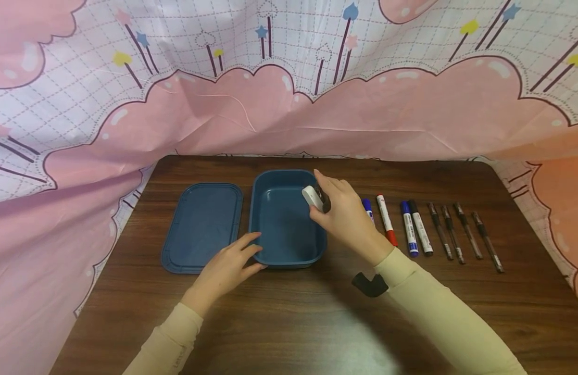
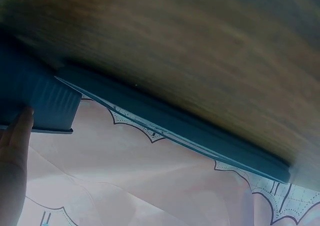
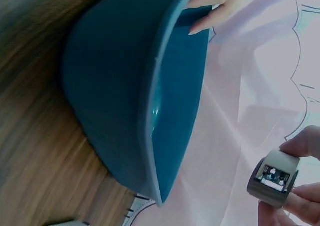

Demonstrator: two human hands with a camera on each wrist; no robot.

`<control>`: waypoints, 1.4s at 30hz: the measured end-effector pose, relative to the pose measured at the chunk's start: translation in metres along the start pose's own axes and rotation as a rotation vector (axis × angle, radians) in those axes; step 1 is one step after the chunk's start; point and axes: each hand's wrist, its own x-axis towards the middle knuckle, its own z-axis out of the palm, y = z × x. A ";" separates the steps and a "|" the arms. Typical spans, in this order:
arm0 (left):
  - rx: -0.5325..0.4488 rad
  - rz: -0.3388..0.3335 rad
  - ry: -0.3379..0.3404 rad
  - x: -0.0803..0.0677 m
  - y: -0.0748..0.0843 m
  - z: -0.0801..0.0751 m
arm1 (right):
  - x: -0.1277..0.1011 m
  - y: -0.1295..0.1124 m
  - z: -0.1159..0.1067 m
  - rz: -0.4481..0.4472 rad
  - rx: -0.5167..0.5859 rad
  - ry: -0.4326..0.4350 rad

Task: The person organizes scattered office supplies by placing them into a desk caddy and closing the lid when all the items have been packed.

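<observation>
My left hand (image 1: 230, 265) holds the near left corner of a deep blue plastic box (image 1: 289, 260), fingertips over the rim and thumb along the front. In the right wrist view, those left fingers (image 3: 220, 8) reach inside the wall. Above the box's right side, my right hand (image 1: 347, 213) pinches a small white and dark grey object (image 3: 274, 178) between thumb and fingers. A square opening with metal parts shows in the end of it. A flat blue lid (image 1: 202, 224) lies left of the box, and its edge (image 2: 175, 128) shows in the left wrist view.
Right of the box lie a blue marker (image 1: 367, 208), a red marker (image 1: 386, 219), another blue marker (image 1: 409, 229), a black marker (image 1: 421, 229) and several pens (image 1: 464, 232). A black angular piece (image 1: 369, 285) shows beside my right sleeve. A patterned curtain (image 1: 289, 120) hangs behind the table.
</observation>
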 end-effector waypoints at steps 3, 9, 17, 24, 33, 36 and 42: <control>-0.001 0.003 -0.001 0.000 -0.001 0.000 | 0.009 -0.001 0.006 0.010 0.041 -0.019; 0.010 -0.006 -0.011 0.000 -0.002 -0.001 | 0.028 -0.001 0.023 0.035 0.093 -0.075; 0.013 -0.002 -0.026 0.002 -0.003 -0.002 | 0.044 0.004 0.048 0.049 0.072 -0.208; 0.008 0.009 -0.015 0.003 -0.003 -0.001 | 0.059 0.007 0.069 0.066 0.043 -0.335; -0.020 -0.042 -0.017 0.000 -0.004 -0.005 | 0.070 0.004 0.099 0.060 -0.032 -0.464; -0.036 -0.057 -0.025 -0.001 -0.004 -0.007 | 0.066 0.005 0.111 0.043 -0.069 -0.516; -0.039 -0.068 -0.054 -0.001 -0.005 -0.007 | 0.055 0.007 0.127 0.013 -0.122 -0.572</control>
